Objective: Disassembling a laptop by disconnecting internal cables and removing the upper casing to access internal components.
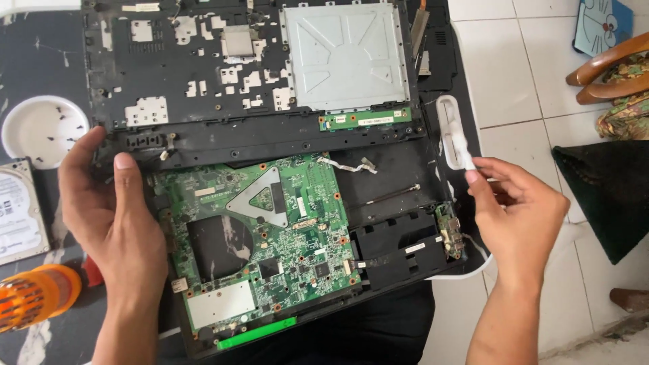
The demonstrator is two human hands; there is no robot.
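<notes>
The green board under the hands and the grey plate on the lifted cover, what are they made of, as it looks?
Green board: apparently glossy laminate circuit board, judging by its soldered chips and copper-ringed screw holes. Grey plate: likely matte sheet metal, given its pressed ribs and dull sheen. The left hand grips the frame beside the board.

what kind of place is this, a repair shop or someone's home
Probably a home, with repair done low on a white tiled floor: an opened laptop with its green circuit board bare, and a wooden chair leg nearby.
</notes>
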